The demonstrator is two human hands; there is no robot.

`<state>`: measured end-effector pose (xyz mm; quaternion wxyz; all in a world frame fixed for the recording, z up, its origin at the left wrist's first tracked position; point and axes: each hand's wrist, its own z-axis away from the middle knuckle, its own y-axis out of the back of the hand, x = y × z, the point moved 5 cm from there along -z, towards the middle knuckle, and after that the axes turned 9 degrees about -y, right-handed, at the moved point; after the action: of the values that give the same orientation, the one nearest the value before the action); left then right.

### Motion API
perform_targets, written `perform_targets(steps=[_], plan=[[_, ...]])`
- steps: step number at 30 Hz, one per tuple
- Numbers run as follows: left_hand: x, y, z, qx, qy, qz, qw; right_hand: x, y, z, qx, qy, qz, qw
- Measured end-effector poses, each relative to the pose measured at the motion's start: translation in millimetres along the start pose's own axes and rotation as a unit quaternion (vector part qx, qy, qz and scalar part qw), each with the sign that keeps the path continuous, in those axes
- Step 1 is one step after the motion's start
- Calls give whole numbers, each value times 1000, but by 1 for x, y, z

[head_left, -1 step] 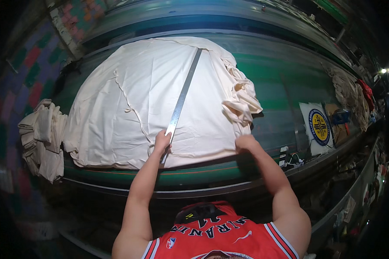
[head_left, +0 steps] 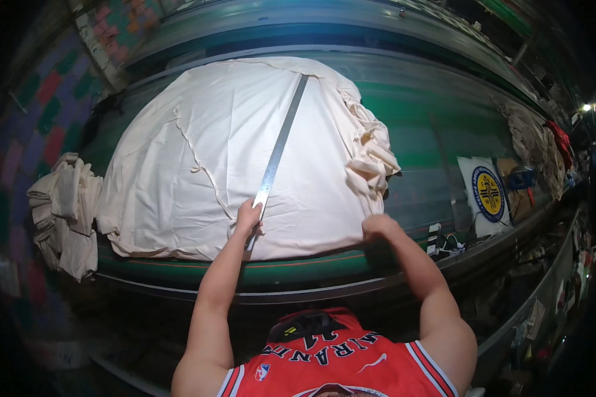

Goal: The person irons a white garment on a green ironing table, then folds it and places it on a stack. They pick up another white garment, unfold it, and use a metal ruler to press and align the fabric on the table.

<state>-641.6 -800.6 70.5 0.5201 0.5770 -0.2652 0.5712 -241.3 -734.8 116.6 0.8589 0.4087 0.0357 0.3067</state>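
Note:
A large spread of cream cloth [head_left: 198, 159] lies over the green table. Across it, slanting from its far edge down to its near edge, runs a long metal ruler [head_left: 281, 142]. My left hand [head_left: 247, 217] is closed round the ruler's near part, just in from the cloth's front edge. At the cloth's near right corner, my right hand [head_left: 379, 226] is closed on the cloth's edge, its fingertips partly hidden. Bunched folds of cloth [head_left: 372, 162] run along the right side above that hand. A thin cloth cord [head_left: 202, 165] lies left of the ruler.
Folded cream cloth [head_left: 66, 205] is heaped at the table's left end. To the right stand a white bag with a round blue and yellow emblem [head_left: 485, 195] and a small white object with cords [head_left: 444, 243]. Crumpled brownish cloth [head_left: 535, 149] lies farther right. The table's metal edge [head_left: 304, 296] runs before me.
My right hand has shifted slightly down and right. The cloth's near right edge and the bunched folds have moved a little. My left hand and the ruler stay where they were.

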Motion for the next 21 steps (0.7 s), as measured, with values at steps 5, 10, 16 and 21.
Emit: perform_targets(steps=[5,10,16,21], plan=[[-9,3,-5,-17,20,-19,999,-7,-36,47,-204,48,-200,957],[-6,-8,-1,-18,25,33,999,21,38,27,211,-10,-330,920],[15,-35,24,-10,-14,105,994,30,57,-9,424,-130,-198,874],[24,-47,58,12,-52,121,991,85,20,-9,328,-277,-233,873]])
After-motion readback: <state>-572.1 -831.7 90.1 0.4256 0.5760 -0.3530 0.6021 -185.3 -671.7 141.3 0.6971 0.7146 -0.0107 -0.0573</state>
